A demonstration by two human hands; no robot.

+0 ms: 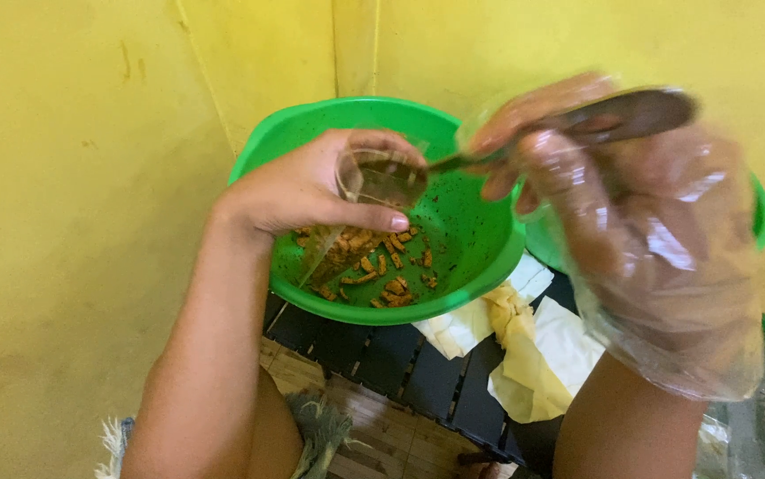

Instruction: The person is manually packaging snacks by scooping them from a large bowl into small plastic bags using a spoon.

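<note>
Hands work over a green bowl [480, 244] of orange-brown pieces. The left hand [311, 186] grips a clear bag [373, 182]; the gloved right hand [631, 231] pinches a spoon [613, 118].

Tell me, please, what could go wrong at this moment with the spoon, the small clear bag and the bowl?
1. The left hand holds the clear bag open with a narrow mouth; food from the spoon may miss it and fall.
2. The right hand wears a loose plastic glove, so its grip on the spoon might slip.
3. The green bowl sits on a slatted surface and could tip if pushed.
</note>
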